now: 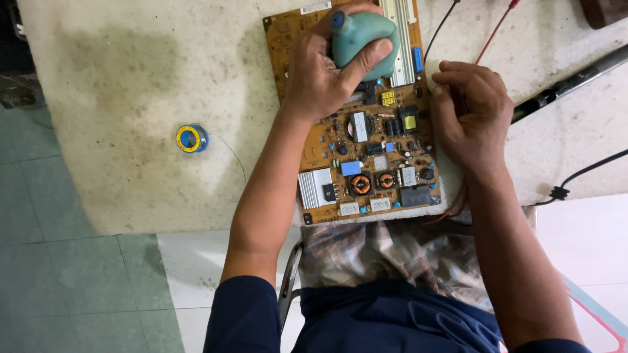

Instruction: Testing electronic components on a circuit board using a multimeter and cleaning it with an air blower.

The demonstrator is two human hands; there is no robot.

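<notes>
My left hand [320,75] grips a teal rubber blower bulb [362,40] over the orange circuit board [366,157] on the table [131,98]; my right hand [471,114], curled beside it, seems to pinch thin wires. I judge dusting underway; next needs a steady squeeze.

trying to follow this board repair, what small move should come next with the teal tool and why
Probably lower the teal tool a little onto the circuit board. The left hand grips it over the board's upper part, its tip hidden from view, while the right hand rests at the board's right edge with red wires beside it, seemingly steadying things.
</notes>
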